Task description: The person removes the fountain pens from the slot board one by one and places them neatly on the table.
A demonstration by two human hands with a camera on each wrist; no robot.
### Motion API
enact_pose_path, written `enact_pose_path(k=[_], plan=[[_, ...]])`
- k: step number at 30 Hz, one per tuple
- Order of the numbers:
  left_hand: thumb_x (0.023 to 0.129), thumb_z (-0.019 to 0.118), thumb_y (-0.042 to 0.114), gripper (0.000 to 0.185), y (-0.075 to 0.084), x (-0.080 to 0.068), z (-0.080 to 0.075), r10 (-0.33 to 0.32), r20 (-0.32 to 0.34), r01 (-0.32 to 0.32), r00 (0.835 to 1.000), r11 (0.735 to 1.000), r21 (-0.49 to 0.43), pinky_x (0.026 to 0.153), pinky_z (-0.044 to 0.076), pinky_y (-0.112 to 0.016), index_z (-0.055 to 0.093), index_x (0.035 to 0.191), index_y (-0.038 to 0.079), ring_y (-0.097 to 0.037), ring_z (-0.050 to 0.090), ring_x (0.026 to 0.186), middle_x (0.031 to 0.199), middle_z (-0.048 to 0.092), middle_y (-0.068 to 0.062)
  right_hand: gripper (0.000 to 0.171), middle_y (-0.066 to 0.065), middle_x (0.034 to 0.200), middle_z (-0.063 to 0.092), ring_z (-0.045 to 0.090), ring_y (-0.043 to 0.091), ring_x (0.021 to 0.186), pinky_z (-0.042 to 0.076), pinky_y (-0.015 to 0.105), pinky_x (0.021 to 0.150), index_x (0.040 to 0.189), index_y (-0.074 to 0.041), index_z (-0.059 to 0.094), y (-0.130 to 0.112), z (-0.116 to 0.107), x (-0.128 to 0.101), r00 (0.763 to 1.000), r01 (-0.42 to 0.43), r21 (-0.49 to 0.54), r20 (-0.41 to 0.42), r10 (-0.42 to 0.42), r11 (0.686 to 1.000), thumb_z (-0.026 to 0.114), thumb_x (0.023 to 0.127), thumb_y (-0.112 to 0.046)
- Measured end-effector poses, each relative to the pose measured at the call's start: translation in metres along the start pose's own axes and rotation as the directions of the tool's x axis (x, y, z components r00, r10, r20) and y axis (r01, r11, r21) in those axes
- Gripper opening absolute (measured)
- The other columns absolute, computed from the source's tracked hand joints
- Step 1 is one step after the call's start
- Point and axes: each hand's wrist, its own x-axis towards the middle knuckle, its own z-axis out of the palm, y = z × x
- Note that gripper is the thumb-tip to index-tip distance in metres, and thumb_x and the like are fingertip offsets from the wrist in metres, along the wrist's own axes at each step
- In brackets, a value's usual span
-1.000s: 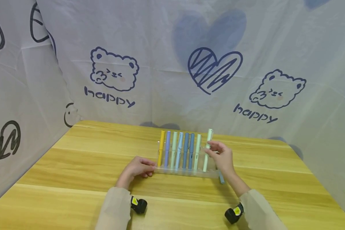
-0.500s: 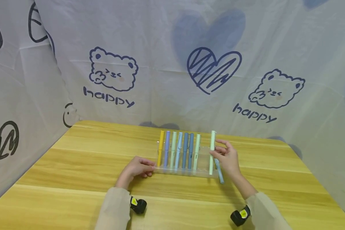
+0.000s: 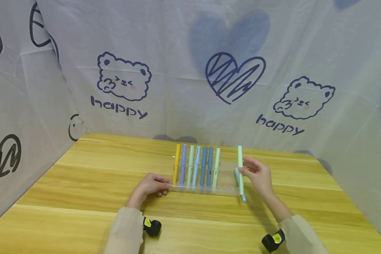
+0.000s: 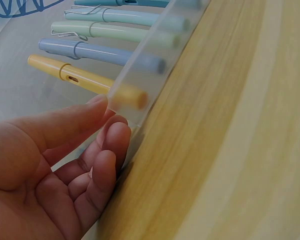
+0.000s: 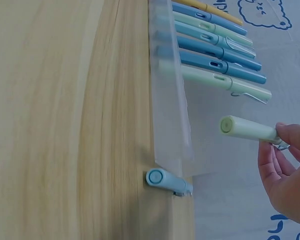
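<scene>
A clear pen rack (image 3: 203,191) stands on the table, holding a row of capped pens. My left hand (image 3: 150,184) grips its left end, thumb on the front corner beside the yellow pen (image 4: 87,80) and fingers curled below. Off the rack's right end, my right hand (image 3: 258,174) pinches a light green pen (image 3: 240,164) near its clip, between thumb and fingers. That pen is upright in the head view, and its end (image 5: 240,127) points away from the fingers in the right wrist view. A light blue pen (image 5: 167,181) lies on the table by the rack's right end.
In the rack, from left, stand yellow, purple, green and light blue pens, two darker blue pens (image 3: 207,165), then another light green pen (image 3: 216,167). Bare slots lie right of it. A printed cloth (image 3: 177,88) hangs behind the wooden table (image 3: 82,197).
My right hand has moved right with the light green pen, from over the rack's right slots to past its right end. My left hand has stayed at the rack's left end.
</scene>
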Motion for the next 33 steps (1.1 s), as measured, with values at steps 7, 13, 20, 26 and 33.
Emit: enact_pose_path(k=[7,13,20,26,33], plan=[[0.083,0.061,0.002,0.022,-0.001,0.001,0.001,-0.005,-0.004,0.005,1.0,1.0,0.001,0.05,0.047,-0.022,0.062,0.102,-0.01,-0.011,0.057,0.056,0.071,0.065,-0.009,0.033,0.005,0.091,0.063,0.062,0.01,0.073,0.051,0.023,0.064,0.105,-0.002,0.064,0.047,-0.019,0.011,0.999,0.012,0.104,0.03,-0.016,0.995,0.073,0.073,-0.003],[0.082,0.061,0.002,0.022,-0.002,0.002,0.001,-0.007,-0.013,0.007,1.0,1.0,0.004,0.051,0.047,-0.023,0.063,0.101,-0.009,-0.011,0.057,0.056,0.071,0.065,-0.009,0.038,0.013,0.092,0.06,0.062,0.013,0.071,0.052,0.024,0.063,0.108,0.005,0.059,0.047,-0.026,0.01,1.0,0.002,0.121,-0.001,-0.001,0.993,0.071,0.072,0.004],[0.083,0.061,0.002,0.023,-0.002,0.002,0.0,0.006,-0.002,-0.006,1.0,1.0,0.0,0.051,0.047,-0.023,0.062,0.103,-0.01,-0.01,0.057,0.056,0.073,0.065,-0.01,0.041,0.009,0.096,0.06,0.063,0.017,0.075,0.052,0.027,0.064,0.107,-0.008,0.063,0.106,-0.045,0.025,0.998,-0.032,0.021,-0.047,0.033,0.999,0.077,0.07,-0.014],[0.083,0.06,0.003,0.024,-0.003,0.001,-0.001,0.014,0.005,-0.014,1.0,1.0,0.003,0.051,0.048,-0.023,0.061,0.103,-0.011,-0.01,0.057,0.057,0.074,0.065,-0.01,0.038,0.008,0.092,0.062,0.063,0.017,0.073,0.052,0.029,0.063,0.102,-0.003,0.063,0.113,-0.048,0.027,0.994,-0.102,-0.005,-0.052,0.101,0.995,0.077,0.068,-0.011],[0.083,0.061,0.003,0.024,-0.002,0.0,0.0,0.014,0.001,-0.014,1.0,1.0,0.011,0.052,0.048,-0.023,0.062,0.103,-0.01,-0.011,0.058,0.057,0.074,0.065,-0.01,0.025,-0.001,0.08,0.063,0.063,0.009,0.069,0.052,0.024,0.06,0.093,-0.004,0.067,0.072,-0.044,0.016,0.987,-0.147,0.047,0.074,0.144,0.988,0.075,0.071,-0.008]])
